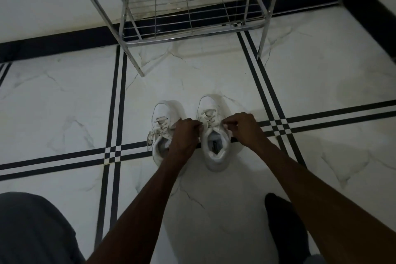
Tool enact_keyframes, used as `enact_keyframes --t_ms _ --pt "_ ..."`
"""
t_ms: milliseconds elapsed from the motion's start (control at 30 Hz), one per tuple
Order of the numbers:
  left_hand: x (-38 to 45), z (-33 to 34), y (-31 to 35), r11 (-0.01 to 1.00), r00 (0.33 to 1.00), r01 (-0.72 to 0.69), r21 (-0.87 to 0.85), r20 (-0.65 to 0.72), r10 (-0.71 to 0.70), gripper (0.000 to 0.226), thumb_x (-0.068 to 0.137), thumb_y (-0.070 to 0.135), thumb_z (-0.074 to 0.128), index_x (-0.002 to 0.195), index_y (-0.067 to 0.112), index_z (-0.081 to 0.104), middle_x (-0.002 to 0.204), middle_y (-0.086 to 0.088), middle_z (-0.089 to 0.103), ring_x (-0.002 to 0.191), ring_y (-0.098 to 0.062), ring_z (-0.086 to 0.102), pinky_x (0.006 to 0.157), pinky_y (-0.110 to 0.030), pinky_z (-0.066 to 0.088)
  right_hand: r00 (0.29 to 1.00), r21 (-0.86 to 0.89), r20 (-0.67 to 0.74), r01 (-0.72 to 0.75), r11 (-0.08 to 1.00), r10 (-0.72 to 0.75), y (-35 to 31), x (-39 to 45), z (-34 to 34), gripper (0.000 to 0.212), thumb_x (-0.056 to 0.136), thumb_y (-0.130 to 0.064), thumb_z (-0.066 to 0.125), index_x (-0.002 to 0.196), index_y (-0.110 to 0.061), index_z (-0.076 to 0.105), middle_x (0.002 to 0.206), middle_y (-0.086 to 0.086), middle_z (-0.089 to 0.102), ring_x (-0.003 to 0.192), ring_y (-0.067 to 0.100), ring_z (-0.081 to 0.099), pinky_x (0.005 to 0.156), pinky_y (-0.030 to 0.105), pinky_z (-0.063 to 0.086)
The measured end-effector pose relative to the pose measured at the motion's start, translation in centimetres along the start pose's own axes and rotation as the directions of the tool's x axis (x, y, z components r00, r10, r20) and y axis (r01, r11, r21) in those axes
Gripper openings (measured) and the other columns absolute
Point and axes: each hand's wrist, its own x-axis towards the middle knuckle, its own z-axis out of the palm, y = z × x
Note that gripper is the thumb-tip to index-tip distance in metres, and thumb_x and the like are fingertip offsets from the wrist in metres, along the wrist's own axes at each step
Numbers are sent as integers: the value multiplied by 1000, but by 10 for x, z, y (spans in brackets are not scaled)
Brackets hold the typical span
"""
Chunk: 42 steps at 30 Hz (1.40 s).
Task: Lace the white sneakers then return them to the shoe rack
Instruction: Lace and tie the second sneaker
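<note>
Two white sneakers stand side by side on the tiled floor, toes pointing away from me. The right sneaker (214,152) has laces crossed over its tongue. My left hand (186,133) pinches a lace end at that shoe's left side, and my right hand (242,127) pinches the lace end at its right side. The left sneaker (161,113) is partly hidden under my left wrist; its laces (152,135) hang loose over its left side. The metal shoe rack (188,17) stands beyond the shoes against the wall, its visible shelves bare.
The floor is white marble-look tile with black double stripes (116,96). A black skirting (53,43) runs along the wall. My knee in grey cloth (32,227) is at the lower left, and a dark foot (282,221) is at the lower right.
</note>
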Motion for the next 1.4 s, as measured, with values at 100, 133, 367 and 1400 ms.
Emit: enact_keyframes --t_ms 100,133,367,1400 --pt "3 0 0 999 997 -14 38 -80 17 29 77 17 54 83 2 78 80 -20 73 76 -41 70 70 -46 56 999 -43 -11 39 998 -40 -2 0 2 19 87 -8 67 100 -11 80 98 13 79 90 28 72 80 42 59" --pt "3 -1 0 996 996 -22 81 -88 30 27 76 16 54 80 3 77 78 -20 73 74 -41 69 69 -45 55 997 -140 16 80 987 -79 -3 1 3 21 85 -7 66 101 -11 80 96 14 78 92 33 70 78 43 59" --pt "-3 -5 -8 901 971 -155 405 -104 213 32 55 9 48 80 14 69 80 -6 68 89 -35 61 107 -55 38 955 -664 132 283 692 -265 -5 -1 0 27 62 8 72 86 -5 73 88 13 67 96 38 58 74 43 46" --pt "-55 -52 -87 793 818 483 -371 -131 -560 98 76 90 51 142 17 54 144 -17 55 134 -36 50 108 -54 47 833 288 501 -418 862 236 -23 -11 2 57 79 -17 80 130 -29 56 118 5 68 101 27 72 75 53 64"
